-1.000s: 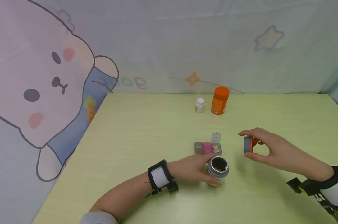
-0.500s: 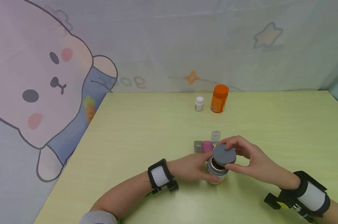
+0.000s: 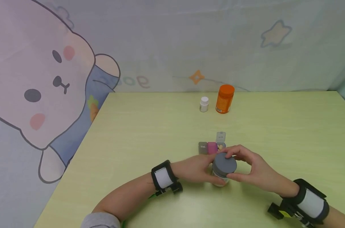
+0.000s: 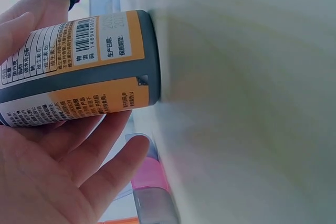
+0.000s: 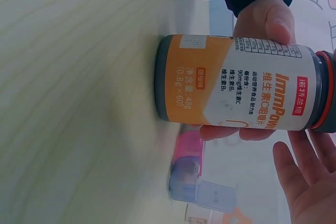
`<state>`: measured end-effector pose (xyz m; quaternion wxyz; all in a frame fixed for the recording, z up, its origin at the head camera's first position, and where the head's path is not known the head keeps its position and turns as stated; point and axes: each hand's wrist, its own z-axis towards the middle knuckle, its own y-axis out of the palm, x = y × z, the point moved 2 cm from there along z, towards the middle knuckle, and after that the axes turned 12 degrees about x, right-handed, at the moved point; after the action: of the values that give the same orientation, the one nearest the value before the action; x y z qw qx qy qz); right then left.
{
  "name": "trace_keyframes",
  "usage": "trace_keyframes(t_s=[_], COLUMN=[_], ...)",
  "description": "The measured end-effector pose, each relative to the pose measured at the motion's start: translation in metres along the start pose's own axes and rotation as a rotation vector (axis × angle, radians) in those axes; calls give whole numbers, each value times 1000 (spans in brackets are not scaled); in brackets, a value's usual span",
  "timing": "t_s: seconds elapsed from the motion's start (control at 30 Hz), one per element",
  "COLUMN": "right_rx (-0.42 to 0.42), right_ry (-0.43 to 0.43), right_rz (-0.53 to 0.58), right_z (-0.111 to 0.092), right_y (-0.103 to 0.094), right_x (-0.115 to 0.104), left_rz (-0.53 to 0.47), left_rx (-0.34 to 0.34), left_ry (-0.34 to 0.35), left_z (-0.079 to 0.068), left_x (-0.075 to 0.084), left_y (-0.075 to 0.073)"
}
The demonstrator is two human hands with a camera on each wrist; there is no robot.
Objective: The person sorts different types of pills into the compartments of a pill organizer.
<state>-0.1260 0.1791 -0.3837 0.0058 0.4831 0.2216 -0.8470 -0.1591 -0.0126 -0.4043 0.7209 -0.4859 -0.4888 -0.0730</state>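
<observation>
A grey, white and orange vitamin bottle stands upright on the table. My left hand grips its body from the left, thumb and fingers on opposite sides. The grey cap sits on the bottle's mouth, and my right hand pinches it by the rim from the right. In the right wrist view an orange-red band shows between cap and neck. Just behind the bottle lies a small pill organizer with grey and pink lids. Its right compartment's clear lid is raised, and pale tablets show inside, partly hidden by my right fingers.
Farther back on the pale yellow-green table stand a small white bottle and a taller orange jar, side by side. A printed cloth hangs behind the table's far edge. Both wrists wear black straps with cameras.
My right hand has moved left, bringing the cap from beside the bottle onto its mouth, which was uncovered before. The left hand keeps its grip on the bottle.
</observation>
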Motion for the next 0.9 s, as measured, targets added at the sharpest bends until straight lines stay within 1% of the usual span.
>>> trace_keyframes(t_s=[0.23, 0.37, 0.43, 0.63, 0.83, 0.9], right_rx=[-32, -42, -38, 10, 28, 22], right_ry=[-87, -79, -83, -148, -141, -122], right_rz=[-65, -74, -86, -130, -132, -118], right_z=[6, 8, 9, 9, 8, 8], right_y=[-1, -2, -1, 3, 6, 6], right_x=[-6, -10, -10, -9, -6, -5], left_rz=[18, 20, 20, 26, 41, 40], left_rx=[-3, -9, -9, -10, -13, -10], left_ry=[-5, -6, -4, 8, 1, 2], left_z=[0, 1, 1, 2, 2, 2], left_x=[1, 1, 1, 0, 0, -1], left_y=[-1, -1, -1, 0, 0, 0])
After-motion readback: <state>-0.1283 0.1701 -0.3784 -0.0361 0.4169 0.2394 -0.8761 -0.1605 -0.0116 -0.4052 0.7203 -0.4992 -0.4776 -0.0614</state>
